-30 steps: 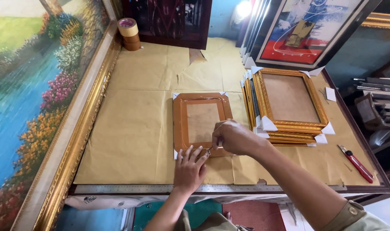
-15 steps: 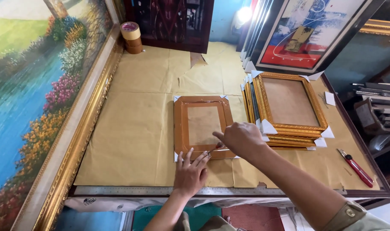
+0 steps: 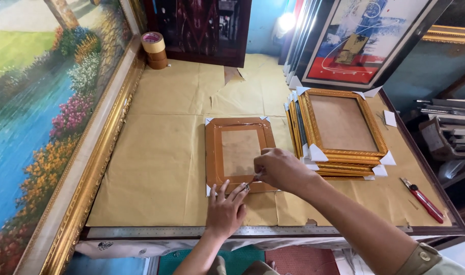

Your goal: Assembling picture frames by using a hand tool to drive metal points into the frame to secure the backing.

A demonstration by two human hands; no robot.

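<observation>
Brown frame [image 3: 237, 153] face-down | left hand [image 3: 225, 211] flat, pressing edge | right hand [image 3: 279, 169] pinching small tool [image 3: 253, 180]

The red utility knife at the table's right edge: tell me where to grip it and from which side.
Take the red utility knife by the middle of its long handle, coming straight down from above. It lies flat on the brown paper, slanted, with bare paper along both long sides, so fingers can pinch across its narrow width. Which end carries the blade cannot be told, so avoid both ends.
</observation>
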